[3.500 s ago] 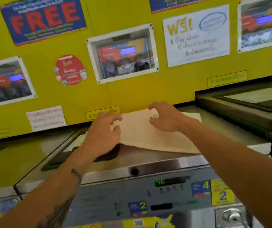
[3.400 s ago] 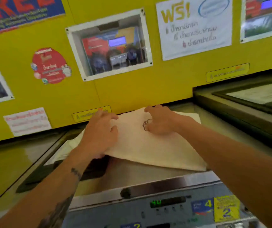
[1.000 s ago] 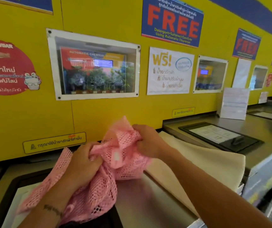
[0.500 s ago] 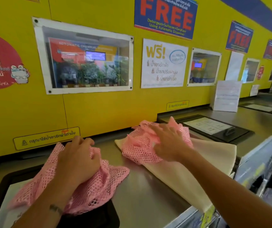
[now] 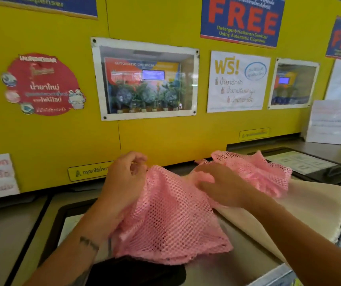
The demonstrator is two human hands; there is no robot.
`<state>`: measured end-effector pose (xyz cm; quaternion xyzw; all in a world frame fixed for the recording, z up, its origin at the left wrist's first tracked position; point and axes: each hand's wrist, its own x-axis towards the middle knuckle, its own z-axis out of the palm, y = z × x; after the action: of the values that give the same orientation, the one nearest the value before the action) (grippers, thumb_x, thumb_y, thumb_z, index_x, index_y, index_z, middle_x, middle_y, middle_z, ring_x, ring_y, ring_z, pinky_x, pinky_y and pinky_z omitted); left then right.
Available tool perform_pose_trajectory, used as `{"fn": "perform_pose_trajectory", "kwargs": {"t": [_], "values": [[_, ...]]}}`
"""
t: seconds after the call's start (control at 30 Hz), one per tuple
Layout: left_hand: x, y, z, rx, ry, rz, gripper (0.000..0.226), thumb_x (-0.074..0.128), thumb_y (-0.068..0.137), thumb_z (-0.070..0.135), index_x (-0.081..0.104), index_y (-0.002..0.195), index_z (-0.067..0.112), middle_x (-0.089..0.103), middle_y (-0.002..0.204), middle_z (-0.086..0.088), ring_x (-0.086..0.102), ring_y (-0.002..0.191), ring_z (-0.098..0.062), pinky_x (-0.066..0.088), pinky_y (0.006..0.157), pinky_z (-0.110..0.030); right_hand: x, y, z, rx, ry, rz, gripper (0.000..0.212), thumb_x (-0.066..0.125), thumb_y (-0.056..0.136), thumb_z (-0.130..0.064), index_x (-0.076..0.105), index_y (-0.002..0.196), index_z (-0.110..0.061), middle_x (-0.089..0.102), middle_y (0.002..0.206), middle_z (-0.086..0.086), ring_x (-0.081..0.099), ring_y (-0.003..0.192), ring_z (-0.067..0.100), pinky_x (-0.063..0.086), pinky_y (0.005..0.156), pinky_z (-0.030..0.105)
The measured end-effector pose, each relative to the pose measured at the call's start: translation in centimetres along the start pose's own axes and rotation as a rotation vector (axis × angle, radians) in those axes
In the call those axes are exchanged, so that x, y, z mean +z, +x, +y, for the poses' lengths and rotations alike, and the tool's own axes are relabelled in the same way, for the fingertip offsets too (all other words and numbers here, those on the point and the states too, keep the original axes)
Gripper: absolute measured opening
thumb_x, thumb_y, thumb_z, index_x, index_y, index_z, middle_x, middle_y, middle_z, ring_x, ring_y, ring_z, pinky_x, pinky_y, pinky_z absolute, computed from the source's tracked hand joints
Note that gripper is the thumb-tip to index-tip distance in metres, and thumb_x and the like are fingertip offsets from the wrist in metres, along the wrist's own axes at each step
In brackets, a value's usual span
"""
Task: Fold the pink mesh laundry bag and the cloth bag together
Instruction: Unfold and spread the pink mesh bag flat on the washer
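Note:
A pink mesh laundry bag lies crumpled across the steel top of a washing machine. Its right end rests on a cream cloth bag that lies flat at the right. My left hand grips the bag's upper left edge and lifts it a little. My right hand presses down on the mesh where it meets the cloth bag, fingers spread and pinching the netting. The mesh hangs in a fold between the two hands.
A yellow wall with posters and windowed dispenser panels stands right behind the machine. A dark lid opening sits below the mesh. Another machine's lid lies to the right, a paper sign beyond.
The cloth bag was flattened first, then the pink mesh bag came in. Since half a second ago my left hand has lifted its end toward the right hand, closing the gap in the mesh.

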<state>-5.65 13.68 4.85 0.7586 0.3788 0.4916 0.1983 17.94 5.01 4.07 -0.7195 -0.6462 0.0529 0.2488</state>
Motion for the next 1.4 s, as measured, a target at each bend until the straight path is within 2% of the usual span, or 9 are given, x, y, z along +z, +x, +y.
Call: {"fn": "perform_pose_trajectory", "kwargs": {"t": [0.2, 0.33, 0.47, 0.57, 0.87, 0.97, 1.13, 1.3, 1.4], "values": [[-3.4, -3.0, -4.5, -0.186, 0.49, -0.78, 0.086, 0.07, 0.067, 0.065, 0.031, 0.142, 0.05, 0.039, 0.144, 0.009, 0.039, 0.134, -0.018, 0.035, 0.113, -0.044, 6.7, -1.0, -3.8, -0.183, -0.059, -0.335, 0.074, 0.063, 0.079, -0.048, 0.026, 0.143, -0.049, 0.054, 0.134, -0.01, 0.055, 0.12, 0.019, 0.046, 0.098, 0.04], [-5.5, -3.7, -6.4, -0.156, 0.444, -0.462, 0.024, 0.059, 0.085, 0.051, 0.068, 0.104, 0.039, 0.071, 0.107, 0.017, 0.065, 0.094, -0.01, 0.052, 0.08, -0.032, 7.0, 0.0, -4.6, -0.216, 0.06, -0.226, 0.057, 0.057, 0.085, -0.02, 0.044, 0.137, -0.041, 0.062, 0.125, -0.011, 0.06, 0.109, 0.012, 0.051, 0.094, 0.035], [-9.2, -2.6, -6.1, -0.346, 0.117, -0.024, 0.022, 0.056, 0.092, 0.034, 0.073, 0.086, 0.023, 0.074, 0.08, 0.006, 0.068, 0.078, -0.018, 0.048, 0.066, -0.034, 6.2, 1.8, -5.3, -0.284, 0.075, 0.079, 0.024, 0.054, 0.09, -0.009, 0.061, 0.094, -0.032, 0.064, 0.084, -0.015, 0.058, 0.073, 0.006, 0.045, 0.066, 0.033], [-11.1, -2.1, -6.2, -0.535, -0.001, 0.199, 0.025, 0.05, 0.091, 0.02, 0.065, 0.074, 0.009, 0.066, 0.076, -0.01, 0.06, 0.069, -0.031, 0.044, 0.059, -0.036, 6.0, 3.4, -5.0, -0.189, 0.037, 0.225, 0.027, 0.051, 0.087, -0.006, 0.065, 0.104, -0.023, 0.069, 0.101, -0.006, 0.064, 0.09, 0.015, 0.054, 0.075, 0.038], [-11.3, -2.7, -7.0, -0.393, 0.333, 0.0, 0.028, 0.052, 0.072, 0.022, 0.065, 0.094, 0.034, 0.064, 0.102, 0.003, 0.062, 0.099, -0.023, 0.049, 0.078, -0.036, 10.5, 1.5, -10.0, -0.455, 0.022, -0.243, 0.041, 0.066, 0.085, -0.03, 0.062, 0.125, -0.024, 0.061, 0.122, -0.008, 0.052, 0.111, 0.007, 0.04, 0.096, 0.026], [-10.7, -2.9, -7.3, -0.252, 0.504, 0.018, 0.039, 0.05, 0.068, 0.027, 0.067, 0.102, 0.038, 0.058, 0.113, 0.003, 0.054, 0.111, -0.023, 0.041, 0.098, -0.049, 12.1, 2.6, -9.5, -0.411, 0.045, -0.146, 0.008, 0.062, 0.083, -0.024, 0.066, 0.088, -0.028, 0.062, 0.091, -0.007, 0.055, 0.085, 0.012, 0.044, 0.077, 0.033], [-10.0, -2.5, -7.5, -0.02, 0.515, 0.285, 0.018, 0.059, 0.079, 0.019, 0.064, 0.094, 0.027, 0.052, 0.092, 0.003, 0.052, 0.091, -0.022, 0.043, 0.086, -0.045, 9.9, 3.7, -9.2, -0.153, 0.357, 0.14, 0.014, 0.055, 0.09, -0.017, 0.064, 0.081, -0.024, 0.068, 0.068, -0.003, 0.061, 0.061, 0.015, 0.048, 0.059, 0.04], [-9.2, -2.9, -6.7, -0.174, 0.521, 0.281, 0.02, 0.059, 0.089, 0.025, 0.048, 0.106, 0.026, 0.053, 0.063, 0.005, 0.054, 0.069, -0.027, 0.039, 0.065, -0.037, 5.7, 3.5, -10.2, -0.184, 0.271, -0.345, 0.009, 0.063, 0.092, -0.025, 0.067, 0.099, -0.026, 0.071, 0.093, -0.003, 0.065, 0.081, 0.015, 0.049, 0.073, 0.034], [-8.1, -3.3, -6.7, -0.319, 0.577, 0.079, 0.028, 0.048, 0.092, 0.03, 0.043, 0.119, 0.025, 0.066, 0.083, -0.002, 0.061, 0.08, -0.027, 0.047, 0.075, -0.039, 5.0, 3.4, -10.7, -0.223, 0.057, -0.293, 0.054, 0.066, 0.087, -0.024, 0.047, 0.137, -0.033, 0.049, 0.134, -0.003, 0.049, 0.121, 0.016, 0.042, 0.102, 0.035]]}}
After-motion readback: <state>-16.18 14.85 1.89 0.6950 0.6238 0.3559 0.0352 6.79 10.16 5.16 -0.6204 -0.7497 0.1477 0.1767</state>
